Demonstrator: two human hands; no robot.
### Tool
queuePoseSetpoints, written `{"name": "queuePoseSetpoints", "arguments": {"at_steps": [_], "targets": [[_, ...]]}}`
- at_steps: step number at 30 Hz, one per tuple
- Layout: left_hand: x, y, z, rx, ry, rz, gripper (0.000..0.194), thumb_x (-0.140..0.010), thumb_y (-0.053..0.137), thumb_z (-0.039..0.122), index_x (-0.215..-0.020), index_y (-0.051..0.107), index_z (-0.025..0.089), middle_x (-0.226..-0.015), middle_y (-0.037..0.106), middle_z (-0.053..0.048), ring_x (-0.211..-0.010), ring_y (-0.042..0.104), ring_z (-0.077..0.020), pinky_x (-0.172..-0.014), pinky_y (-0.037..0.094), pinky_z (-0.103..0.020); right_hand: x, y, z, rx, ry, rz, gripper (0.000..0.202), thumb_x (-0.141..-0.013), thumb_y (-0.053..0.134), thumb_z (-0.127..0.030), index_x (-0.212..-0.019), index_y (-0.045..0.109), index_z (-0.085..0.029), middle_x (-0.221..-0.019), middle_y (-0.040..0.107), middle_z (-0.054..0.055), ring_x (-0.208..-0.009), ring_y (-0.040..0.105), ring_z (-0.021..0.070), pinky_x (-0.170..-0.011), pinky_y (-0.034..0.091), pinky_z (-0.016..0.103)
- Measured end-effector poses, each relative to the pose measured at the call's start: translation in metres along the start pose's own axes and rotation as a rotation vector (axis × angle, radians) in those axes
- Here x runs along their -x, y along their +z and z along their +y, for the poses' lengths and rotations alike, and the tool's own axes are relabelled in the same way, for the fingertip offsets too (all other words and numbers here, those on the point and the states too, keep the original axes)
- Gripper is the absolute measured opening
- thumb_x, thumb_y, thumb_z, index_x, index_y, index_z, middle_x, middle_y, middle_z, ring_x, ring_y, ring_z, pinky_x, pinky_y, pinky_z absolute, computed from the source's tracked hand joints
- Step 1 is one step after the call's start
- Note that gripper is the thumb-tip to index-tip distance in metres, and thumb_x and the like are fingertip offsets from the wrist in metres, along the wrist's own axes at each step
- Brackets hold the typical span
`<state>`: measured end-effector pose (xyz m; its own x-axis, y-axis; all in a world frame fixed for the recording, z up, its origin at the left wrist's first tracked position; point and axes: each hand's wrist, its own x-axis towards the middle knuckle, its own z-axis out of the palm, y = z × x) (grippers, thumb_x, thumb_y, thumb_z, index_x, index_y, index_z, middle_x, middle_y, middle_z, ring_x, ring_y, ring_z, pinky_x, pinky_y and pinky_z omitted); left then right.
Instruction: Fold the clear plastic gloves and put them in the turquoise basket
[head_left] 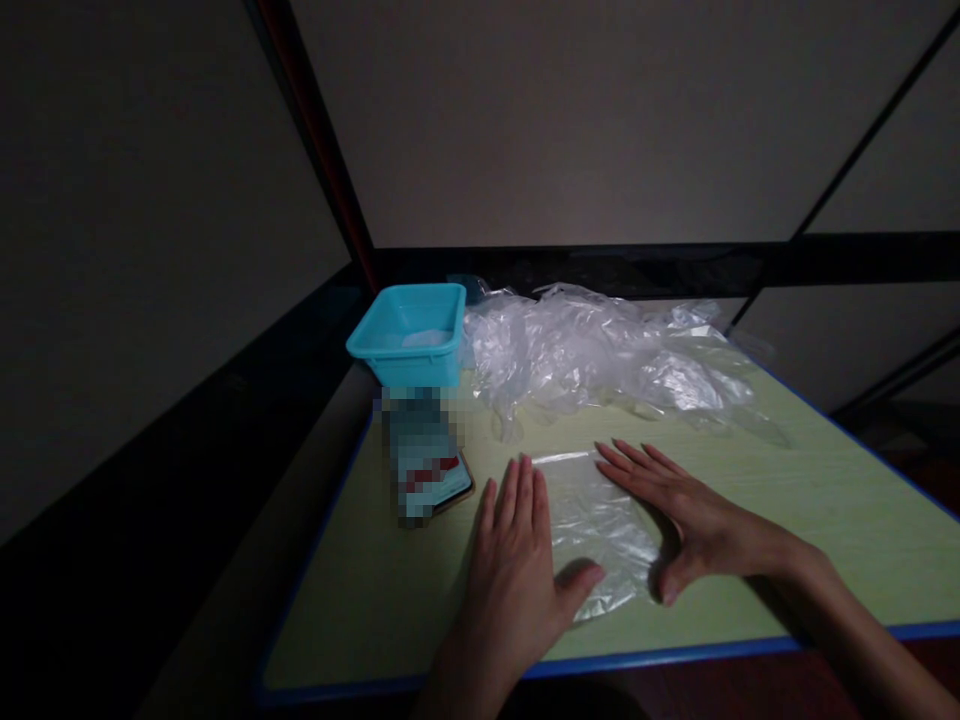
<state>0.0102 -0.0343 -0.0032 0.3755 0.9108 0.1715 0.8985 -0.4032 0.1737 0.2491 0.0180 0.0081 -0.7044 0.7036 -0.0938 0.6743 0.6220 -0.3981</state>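
Note:
A clear plastic bag [600, 530] lies flat and slightly wrinkled on the pale green table near its front edge. My left hand [517, 560] rests along the bag's left side, fingers stretched forward and thumb out over the plastic. On the right side, my right hand [682, 510] is spread, its fingertips at the bag's upper right and its thumb near the lower right edge. Neither hand grips anything. Behind them a large heap of crumpled clear plastic bags [585, 350] spreads over the back of the table.
A turquoise plastic basket [409, 365] with something pale inside stands at the back left. In front of it lies a phone [454, 490], its screen mostly blurred out. The table [825, 500] has a blue edge, and panelled walls rise behind and to the left.

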Motion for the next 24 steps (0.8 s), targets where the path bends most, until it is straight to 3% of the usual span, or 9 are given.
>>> {"name": "queuePoseSetpoints", "arguments": {"at_steps": [9,17,24], "targets": [[0.000,-0.006,-0.009,-0.013,0.031,-0.049,0.090,-0.074,0.052,0.061,-0.135,0.027,0.001,-0.144,0.021,-0.021,-0.134,0.016,-0.0301,-0.107,0.025,-0.046,-0.001,0.000,0.001,0.012,-0.027,0.009,0.111,-0.057,0.066,-0.066,-0.143,0.014,-0.021,-0.150,0.008,0.011,-0.135,0.005,0.0321,-0.107,0.005,0.054],[0.001,-0.003,-0.013,-0.046,0.042,-0.037,0.090,-0.074,0.052,0.060,-0.136,0.026,0.000,-0.144,0.020,-0.021,-0.134,0.017,-0.0296,-0.107,0.025,-0.045,-0.002,-0.002,-0.003,0.026,0.004,-0.010,0.112,-0.056,0.066,-0.067,-0.143,0.014,-0.018,-0.149,0.008,0.012,-0.136,0.005,0.0310,-0.108,0.004,0.053],[0.002,-0.004,-0.012,-0.033,0.043,-0.037,0.089,-0.075,0.051,0.061,-0.135,0.027,-0.001,-0.144,0.021,-0.022,-0.134,0.017,-0.0304,-0.107,0.025,-0.047,0.000,0.001,0.000,0.007,-0.032,0.060,0.112,-0.058,0.066,-0.065,-0.143,0.010,-0.019,-0.149,0.012,0.012,-0.135,0.009,0.0305,-0.108,0.005,0.053]]}}
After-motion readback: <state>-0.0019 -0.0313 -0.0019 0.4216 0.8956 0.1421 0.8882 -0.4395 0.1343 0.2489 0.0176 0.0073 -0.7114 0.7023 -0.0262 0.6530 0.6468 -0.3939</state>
